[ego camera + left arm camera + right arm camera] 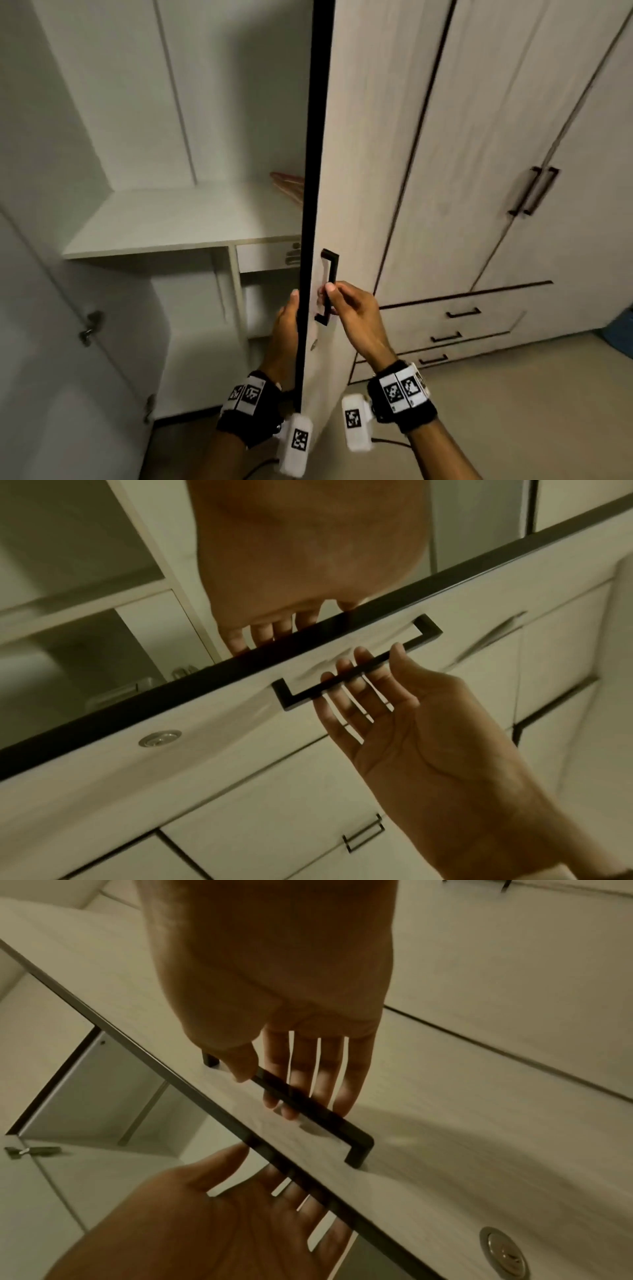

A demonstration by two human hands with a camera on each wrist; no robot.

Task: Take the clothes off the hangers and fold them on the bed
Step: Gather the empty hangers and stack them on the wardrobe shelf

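Wood hangers lie stiff and light on the shelf behind the door; right hand hooks its handle, left hand flat-fingered on its edge.

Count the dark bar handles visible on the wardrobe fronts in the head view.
6: one on the open door, under the right hand; a pair on the closed doors at right; three drawer handles stacked below. Others may sit out of frame.
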